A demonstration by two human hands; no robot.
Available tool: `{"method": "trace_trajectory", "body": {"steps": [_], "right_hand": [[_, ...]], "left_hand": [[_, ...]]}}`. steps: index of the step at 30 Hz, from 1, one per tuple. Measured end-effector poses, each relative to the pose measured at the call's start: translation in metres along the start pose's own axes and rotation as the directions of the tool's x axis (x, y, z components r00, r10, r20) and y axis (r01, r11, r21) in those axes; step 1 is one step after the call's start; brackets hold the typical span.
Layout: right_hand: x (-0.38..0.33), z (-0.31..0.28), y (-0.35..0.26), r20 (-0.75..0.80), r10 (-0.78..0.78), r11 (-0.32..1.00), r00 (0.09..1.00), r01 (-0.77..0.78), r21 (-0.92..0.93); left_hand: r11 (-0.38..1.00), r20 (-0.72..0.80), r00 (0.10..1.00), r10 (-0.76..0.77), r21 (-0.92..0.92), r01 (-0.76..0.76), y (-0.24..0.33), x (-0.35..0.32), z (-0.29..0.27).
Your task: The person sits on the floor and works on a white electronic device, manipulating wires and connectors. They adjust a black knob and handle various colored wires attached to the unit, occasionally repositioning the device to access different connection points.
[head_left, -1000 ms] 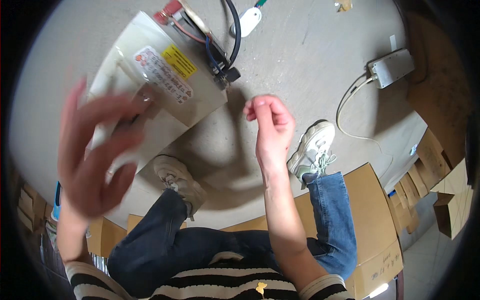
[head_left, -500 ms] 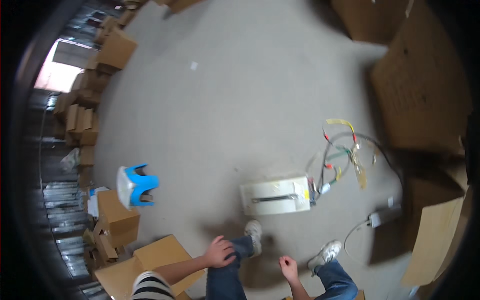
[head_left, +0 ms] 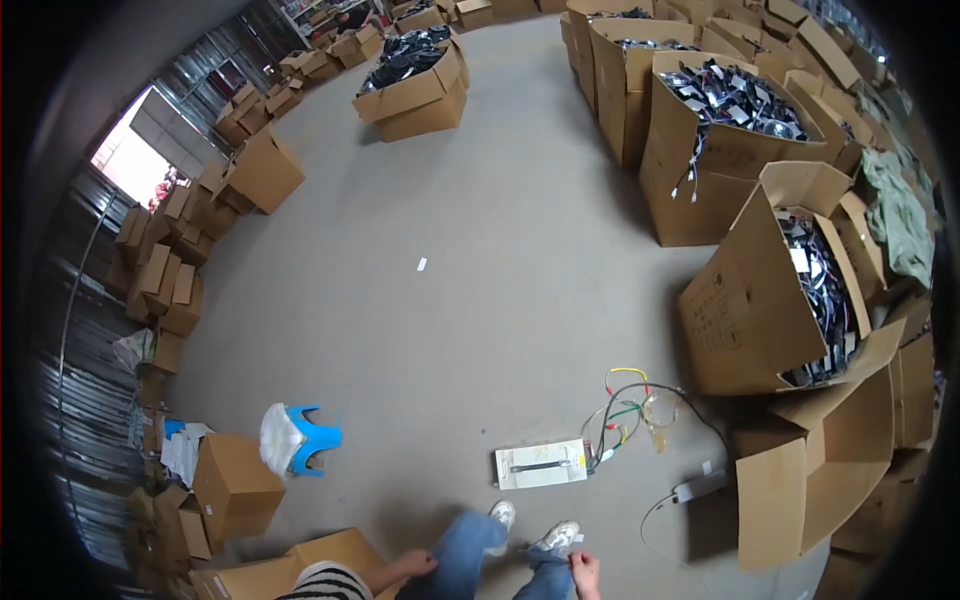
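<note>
My left hand [head_left: 415,564] is beside my left knee, its fingers loosely curled with nothing seen in them. My right hand [head_left: 585,574] hangs next to my right knee, also curled and with no object showing. Ahead of my shoes lies a pale, box-shaped device [head_left: 540,465] with a dark handle on its top, out of reach of both hands. Red, green and yellow-ended wires and a black cable [head_left: 650,386] run from its right end across the floor.
A blue stool with a white seat [head_left: 290,438] lies on its side at left. A small grey power box [head_left: 699,486] sits on the floor at right. Cartons of black cables [head_left: 730,150] line the right side. More cartons [head_left: 240,480] are stacked at left.
The view has tilted up, bringing the far cartons in. My left hand has come off my knee and curled. My right foot has moved in closer to the left one.
</note>
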State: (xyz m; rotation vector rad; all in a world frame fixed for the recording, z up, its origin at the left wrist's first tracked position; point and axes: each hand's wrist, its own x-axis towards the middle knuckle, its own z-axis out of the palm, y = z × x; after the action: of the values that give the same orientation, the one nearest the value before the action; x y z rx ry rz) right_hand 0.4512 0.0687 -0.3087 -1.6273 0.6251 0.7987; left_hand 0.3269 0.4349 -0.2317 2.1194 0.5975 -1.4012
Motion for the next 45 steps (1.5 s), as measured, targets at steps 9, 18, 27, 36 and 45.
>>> {"method": "trace_trajectory", "body": {"steps": [9,18,27,36,45], "right_hand": [[-0.019,0.124,-0.157,-0.123,0.013,0.989,0.992,0.005,0.145],[-0.017,0.294,-0.239,-0.348,0.174,0.872,0.921,0.02,0.488],[-0.016,0.353,-0.264,-0.576,0.299,0.735,0.761,0.202,0.648],[0.063,0.299,-0.184,-0.613,0.532,0.565,0.584,0.295,0.771],[0.197,0.294,-0.16,-0.396,0.681,0.263,0.616,0.3,0.917]], "left_hand": [[0.938,0.078,0.954,0.291,0.174,-0.301,0.048,0.065,-0.26],[0.851,0.143,0.924,0.355,0.358,-0.383,0.122,0.149,-0.506],[0.362,0.55,0.789,0.274,0.701,-0.614,0.218,0.162,-0.49],[0.057,0.824,0.544,0.162,0.542,-0.838,0.363,0.228,-0.346],[-0.198,0.975,0.208,-0.071,0.191,-0.961,0.495,0.379,-0.13]]}}
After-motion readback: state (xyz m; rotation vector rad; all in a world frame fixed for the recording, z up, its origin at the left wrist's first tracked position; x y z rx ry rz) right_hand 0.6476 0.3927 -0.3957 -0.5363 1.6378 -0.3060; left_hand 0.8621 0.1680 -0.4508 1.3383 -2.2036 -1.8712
